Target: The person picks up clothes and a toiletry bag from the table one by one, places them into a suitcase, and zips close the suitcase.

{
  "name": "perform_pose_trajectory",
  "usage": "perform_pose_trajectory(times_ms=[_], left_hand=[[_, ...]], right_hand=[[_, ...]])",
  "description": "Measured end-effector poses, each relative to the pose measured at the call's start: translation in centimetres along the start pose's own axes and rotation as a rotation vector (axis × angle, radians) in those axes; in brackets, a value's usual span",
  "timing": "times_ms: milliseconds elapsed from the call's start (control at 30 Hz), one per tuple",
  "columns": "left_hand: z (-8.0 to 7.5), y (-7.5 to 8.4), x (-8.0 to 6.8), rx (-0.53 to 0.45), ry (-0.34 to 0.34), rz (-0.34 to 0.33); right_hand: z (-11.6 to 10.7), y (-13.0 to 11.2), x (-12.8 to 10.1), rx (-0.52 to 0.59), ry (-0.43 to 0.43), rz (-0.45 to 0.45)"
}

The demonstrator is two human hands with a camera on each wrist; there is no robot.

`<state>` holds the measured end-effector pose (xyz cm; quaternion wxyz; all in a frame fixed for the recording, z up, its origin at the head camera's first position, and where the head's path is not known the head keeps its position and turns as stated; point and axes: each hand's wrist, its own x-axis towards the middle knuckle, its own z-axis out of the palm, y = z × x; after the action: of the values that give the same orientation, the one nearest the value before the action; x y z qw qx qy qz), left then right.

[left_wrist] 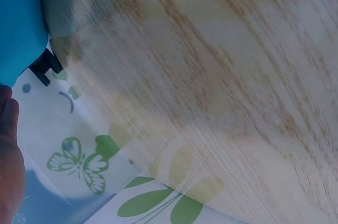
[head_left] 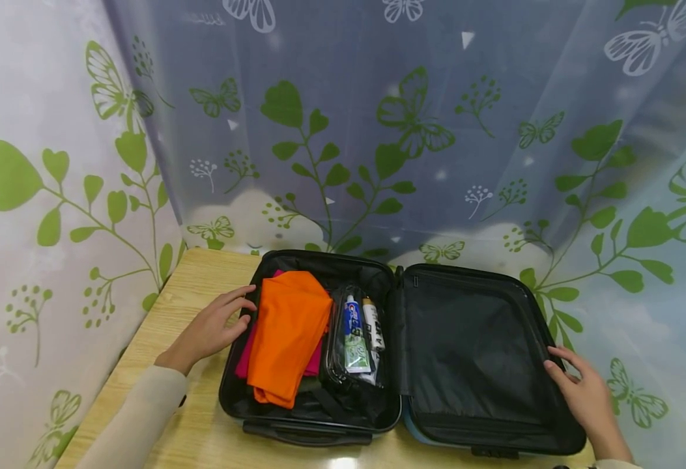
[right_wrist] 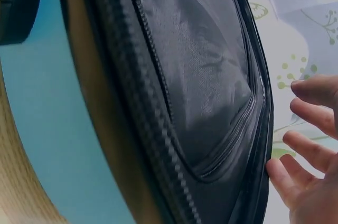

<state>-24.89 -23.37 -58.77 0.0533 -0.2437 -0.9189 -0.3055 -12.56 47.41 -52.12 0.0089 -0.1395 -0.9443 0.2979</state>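
Note:
A black-lined suitcase (head_left: 401, 417) with a blue shell (right_wrist: 47, 129) lies open on a wooden table (head_left: 202, 280). Its left half holds a folded orange cloth (head_left: 286, 332) over a pink one (head_left: 244, 361), beside a clear toiletry pouch (head_left: 357, 339) with tubes in it. My left hand (head_left: 228, 319) rests with straight fingers on the left rim, beside the orange cloth. My right hand (head_left: 571, 378) lies with spread fingers against the outer rim of the empty lid half (head_left: 471, 345); in the right wrist view the right hand's thumb (right_wrist: 280, 174) touches that rim (right_wrist: 264, 129).
A sheer curtain with green leaves and butterflies (head_left: 378, 130) hangs close behind and on both sides of the table. The suitcase fills most of the tabletop; a bare strip of wood (left_wrist: 211, 76) lies to its left. The table's left edge (head_left: 120, 365) is near my left forearm.

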Motion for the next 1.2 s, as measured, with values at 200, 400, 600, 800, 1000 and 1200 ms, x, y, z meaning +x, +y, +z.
perform_pose_trajectory(times_ms=[200, 400, 600, 800, 1000, 1200], left_hand=[[0.1, -0.1, -0.1, -0.003, 0.001, -0.003], [0.2, 0.0, -0.1, -0.003, 0.006, -0.001], [0.2, 0.1, -0.2, -0.011, 0.005, -0.007], [0.4, 0.1, -0.2, -0.012, 0.005, -0.027], [0.7, 0.2, -0.3, -0.016, 0.031, -0.033], [0.8, 0.4, -0.3, -0.059, 0.045, -0.050]], right_hand=[[-0.4, 0.6, 0.1, 0.032, -0.003, 0.078], [-0.9, 1.5, 0.3, 0.092, -0.090, 0.212], [-0.5, 3.1, 0.3, 0.230, -0.196, 0.295], [-0.1, 4.7, 0.3, 0.338, -0.309, 0.357], [0.5, 5.2, 0.4, 0.321, -0.359, 0.369], [1.2, 5.4, 0.6, 0.298, -0.377, 0.377]])
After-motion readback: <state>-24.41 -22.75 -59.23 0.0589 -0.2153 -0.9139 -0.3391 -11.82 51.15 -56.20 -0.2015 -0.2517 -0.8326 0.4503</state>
